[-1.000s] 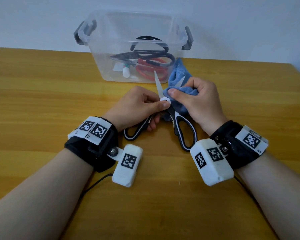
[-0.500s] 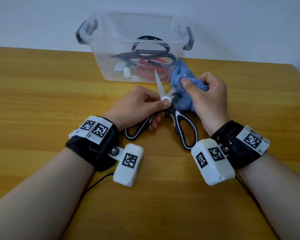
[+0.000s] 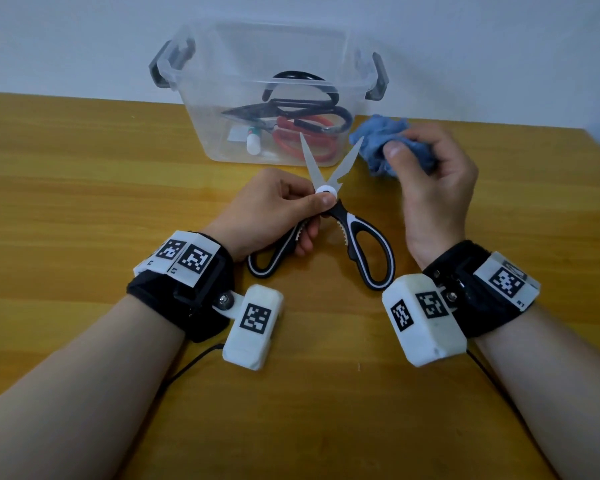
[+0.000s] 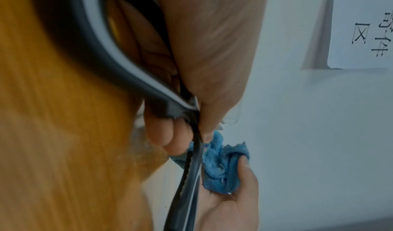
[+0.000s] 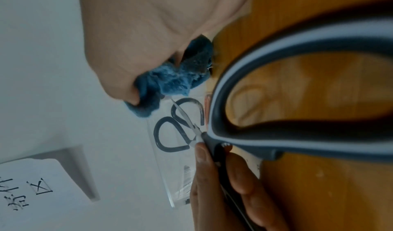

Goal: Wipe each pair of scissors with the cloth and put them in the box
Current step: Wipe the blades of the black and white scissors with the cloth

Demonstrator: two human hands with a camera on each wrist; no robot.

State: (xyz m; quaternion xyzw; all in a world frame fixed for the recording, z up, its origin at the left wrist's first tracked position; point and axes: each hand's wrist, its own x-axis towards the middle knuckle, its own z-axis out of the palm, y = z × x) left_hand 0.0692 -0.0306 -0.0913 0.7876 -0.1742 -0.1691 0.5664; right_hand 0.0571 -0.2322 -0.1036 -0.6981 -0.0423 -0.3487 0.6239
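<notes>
Two hands were on the job, and the black-and-white kitchen scissors (image 3: 329,216) sat between them, splayed wide open over the wooden table (image 3: 84,188); the left hand (image 3: 274,209) pinched them right at the white pivot, thumb on top and fingers curled underneath, with one handle loop tucked beneath the palm and the other loop lying free on the right hand's side; the right hand (image 3: 433,188) was bunched tight around the blue cloth (image 3: 381,147), fingers and thumb closed on the wad; cloth and blade looked just apart in the head view, the wad sitting beside the tip of the right-side blade, though actual contact could not be told for sure; the long axis of the scissors ran from the handles near the person out to the blade tips, which pointed at the clear plastic box (image 3: 274,88) straight behind; that box already held a black pair and a red-handled pair, plus a small white bottle; my read was that wiping was not finished, and the cloth hand was the nearer one to the right blade, so a stroke along it, pivot to tip, looked the natural call; the exposed edges were the thing to mind
</notes>
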